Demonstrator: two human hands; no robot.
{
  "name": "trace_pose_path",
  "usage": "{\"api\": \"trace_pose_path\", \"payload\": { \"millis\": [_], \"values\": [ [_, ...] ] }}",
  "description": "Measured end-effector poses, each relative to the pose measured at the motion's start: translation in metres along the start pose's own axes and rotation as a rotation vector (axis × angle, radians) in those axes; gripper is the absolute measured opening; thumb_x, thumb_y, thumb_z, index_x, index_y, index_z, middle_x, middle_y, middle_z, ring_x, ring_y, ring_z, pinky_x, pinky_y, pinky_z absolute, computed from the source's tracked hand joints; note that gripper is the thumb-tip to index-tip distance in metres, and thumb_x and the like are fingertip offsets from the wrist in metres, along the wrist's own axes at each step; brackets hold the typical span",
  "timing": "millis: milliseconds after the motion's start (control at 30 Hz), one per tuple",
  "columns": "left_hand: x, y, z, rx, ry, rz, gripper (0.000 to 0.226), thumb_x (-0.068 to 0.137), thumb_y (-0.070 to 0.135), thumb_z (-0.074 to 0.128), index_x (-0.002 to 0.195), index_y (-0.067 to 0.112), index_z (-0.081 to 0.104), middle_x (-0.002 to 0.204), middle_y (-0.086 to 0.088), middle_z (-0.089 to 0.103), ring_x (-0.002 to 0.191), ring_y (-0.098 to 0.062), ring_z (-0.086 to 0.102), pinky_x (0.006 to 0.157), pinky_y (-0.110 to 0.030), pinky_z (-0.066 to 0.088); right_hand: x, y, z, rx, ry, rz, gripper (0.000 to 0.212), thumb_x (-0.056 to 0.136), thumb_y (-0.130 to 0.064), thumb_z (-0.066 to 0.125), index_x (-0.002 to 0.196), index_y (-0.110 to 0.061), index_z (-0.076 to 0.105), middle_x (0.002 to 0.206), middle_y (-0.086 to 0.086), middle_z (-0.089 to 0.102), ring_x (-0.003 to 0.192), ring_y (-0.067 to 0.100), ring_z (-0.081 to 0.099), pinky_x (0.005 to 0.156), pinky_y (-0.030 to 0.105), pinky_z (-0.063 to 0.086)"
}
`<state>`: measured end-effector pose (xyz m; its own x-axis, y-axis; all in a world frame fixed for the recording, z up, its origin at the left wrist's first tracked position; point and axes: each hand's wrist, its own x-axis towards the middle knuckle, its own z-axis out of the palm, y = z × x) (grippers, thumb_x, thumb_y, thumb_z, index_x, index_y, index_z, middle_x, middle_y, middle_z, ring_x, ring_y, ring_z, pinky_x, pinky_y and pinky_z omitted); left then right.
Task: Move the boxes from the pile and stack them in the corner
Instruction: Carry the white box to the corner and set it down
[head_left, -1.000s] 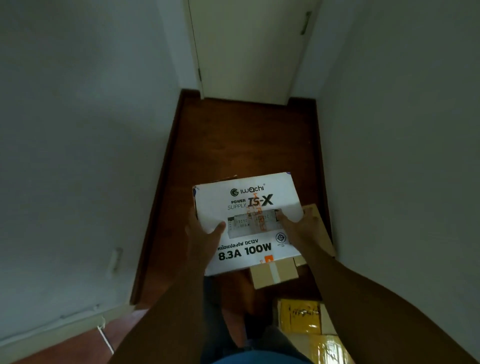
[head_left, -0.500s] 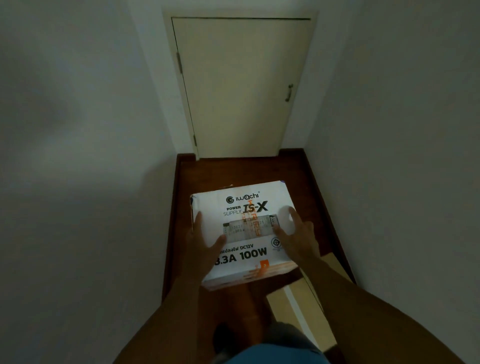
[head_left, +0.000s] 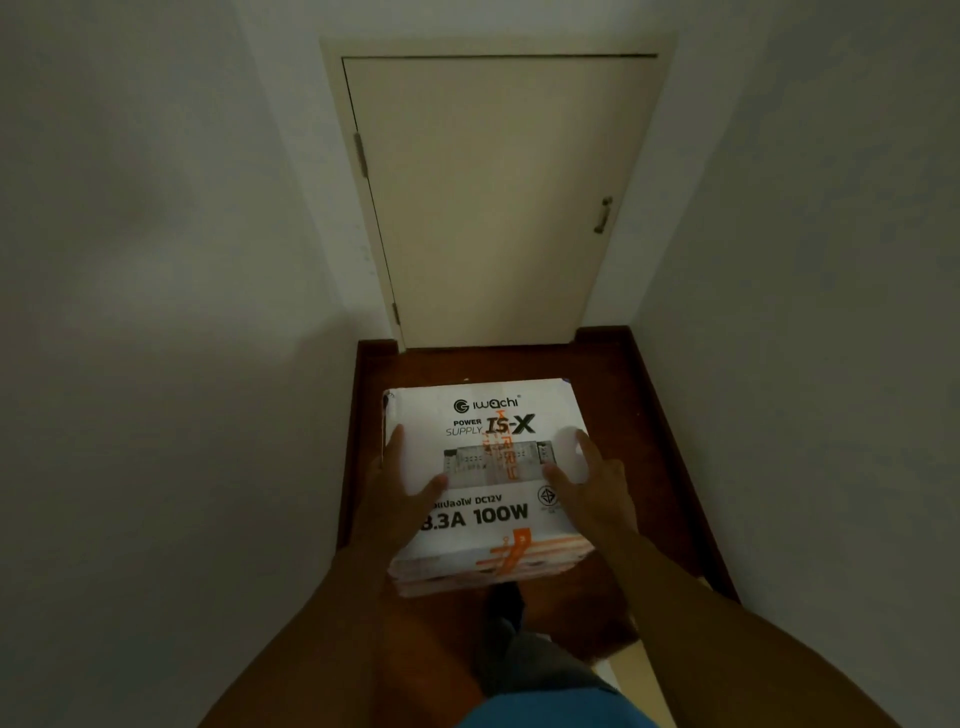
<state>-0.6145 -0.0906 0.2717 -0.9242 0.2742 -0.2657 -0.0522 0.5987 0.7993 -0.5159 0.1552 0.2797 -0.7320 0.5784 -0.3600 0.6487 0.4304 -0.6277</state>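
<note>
While both hands grip it from either side, a white box (head_left: 485, 467) hangs above the dark wooden floor (head_left: 623, 415) in a narrow hallway
Left hand (head_left: 400, 493) clasps the box's left edge with its thumb lying across the printed top; right hand (head_left: 597, 488) clasps the right edge the same way, fingers spread. Between the hands the lid reads "iwachi", "POWER SUPPLY IS-X" and "DC12V 100W", with a grey picture of the unit, and orange tape runs down over the near side. Beyond the hands a closed cream door (head_left: 493, 197) stands between pale walls. Below the right forearm, a corner of a brown cardboard box (head_left: 631, 670) shows
</note>
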Motion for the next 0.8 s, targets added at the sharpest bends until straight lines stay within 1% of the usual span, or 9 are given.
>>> {"api": "trace_pose_path", "payload": {
  "millis": [33, 67, 200, 300, 400, 467, 633, 733, 800],
  "values": [
    [0.018, 0.005, -0.001, -0.012, 0.011, -0.013, 0.098, 0.081, 0.050, 0.070, 0.154, 0.038, 0.006, 0.156, -0.012, 0.029, 0.127, -0.025, 0.049, 0.084, -0.034, 0.054, 0.020, -0.009, -0.001, -0.001, -0.009, -0.009, 0.079, 0.087, -0.063, 0.058, 0.154, -0.041, 0.021, 0.131, 0.010, 0.039, 0.099, 0.022, 0.055, 0.086, 0.049, 0.057],
    [0.035, 0.011, -0.003, -0.020, 0.025, -0.028, 0.098, 0.082, 0.049, 0.071, 0.154, 0.038, 0.006, 0.156, -0.012, 0.029, 0.128, -0.027, 0.050, 0.087, -0.038, 0.055, 0.040, -0.019, -0.003, -0.003, -0.018, -0.016, 0.080, 0.087, -0.063, 0.058, 0.154, -0.041, 0.021, 0.131, 0.010, 0.039, 0.101, 0.024, 0.056, 0.087, 0.051, 0.057],
    [0.099, 0.040, -0.006, -0.038, 0.070, -0.071, 0.096, 0.085, 0.045, 0.069, 0.156, 0.034, 0.006, 0.157, -0.012, 0.029, 0.132, -0.028, 0.046, 0.089, -0.034, 0.047, 0.115, -0.056, -0.013, -0.023, -0.039, -0.040, 0.080, 0.087, -0.063, 0.058, 0.154, -0.040, 0.020, 0.134, 0.011, 0.039, 0.107, 0.029, 0.059, 0.086, 0.051, 0.057],
    [0.145, 0.061, -0.005, -0.068, 0.143, -0.083, 0.092, 0.086, 0.041, 0.069, 0.156, 0.033, 0.010, 0.158, -0.011, 0.028, 0.138, -0.028, 0.039, 0.100, -0.038, 0.041, 0.167, -0.083, -0.017, -0.062, -0.053, -0.048, 0.080, 0.088, -0.063, 0.056, 0.154, -0.041, 0.018, 0.136, 0.013, 0.038, 0.112, 0.032, 0.058, 0.090, 0.052, 0.055],
    [0.187, 0.071, -0.002, -0.083, 0.210, -0.128, 0.089, 0.086, 0.040, 0.069, 0.156, 0.035, 0.012, 0.157, -0.012, 0.028, 0.140, -0.030, 0.034, 0.108, -0.048, 0.037, 0.211, -0.106, -0.012, -0.090, -0.053, -0.060, 0.079, 0.089, -0.062, 0.054, 0.155, -0.041, 0.016, 0.138, 0.013, 0.038, 0.114, 0.032, 0.058, 0.094, 0.051, 0.052],
    [0.217, 0.073, -0.001, -0.088, 0.241, -0.173, 0.089, 0.086, 0.041, 0.069, 0.155, 0.036, 0.013, 0.156, -0.011, 0.028, 0.140, -0.030, 0.035, 0.107, -0.048, 0.038, 0.243, -0.122, -0.006, -0.109, -0.079, -0.058, 0.079, 0.090, -0.062, 0.054, 0.155, -0.041, 0.015, 0.138, 0.012, 0.038, 0.115, 0.032, 0.057, 0.095, 0.051, 0.051],
    [0.300, 0.070, 0.000, -0.148, 0.265, -0.234, 0.090, 0.085, 0.040, 0.070, 0.156, 0.032, 0.016, 0.155, -0.012, 0.031, 0.136, -0.029, 0.039, 0.100, -0.041, 0.042, 0.328, -0.161, 0.003, -0.178, -0.141, -0.089, 0.076, 0.093, -0.056, 0.053, 0.156, -0.037, 0.017, 0.138, 0.015, 0.037, 0.118, 0.033, 0.054, 0.096, 0.047, 0.048],
    [0.337, 0.077, -0.003, -0.210, 0.296, -0.266, 0.089, 0.084, 0.038, 0.072, 0.155, 0.031, 0.018, 0.155, -0.011, 0.029, 0.137, -0.028, 0.037, 0.096, -0.035, 0.039, 0.372, -0.186, 0.004, -0.214, -0.146, -0.125, 0.076, 0.092, -0.056, 0.054, 0.156, -0.036, 0.018, 0.134, 0.014, 0.039, 0.115, 0.033, 0.056, 0.097, 0.049, 0.050],
    [0.356, 0.083, -0.008, -0.241, 0.320, -0.294, 0.089, 0.084, 0.038, 0.072, 0.155, 0.032, 0.019, 0.154, -0.011, 0.030, 0.137, -0.027, 0.038, 0.095, -0.033, 0.039, 0.398, -0.204, 0.005, -0.241, -0.172, -0.150, 0.076, 0.093, -0.057, 0.054, 0.156, -0.036, 0.018, 0.134, 0.014, 0.039, 0.116, 0.033, 0.056, 0.099, 0.050, 0.049]
  ]
}}
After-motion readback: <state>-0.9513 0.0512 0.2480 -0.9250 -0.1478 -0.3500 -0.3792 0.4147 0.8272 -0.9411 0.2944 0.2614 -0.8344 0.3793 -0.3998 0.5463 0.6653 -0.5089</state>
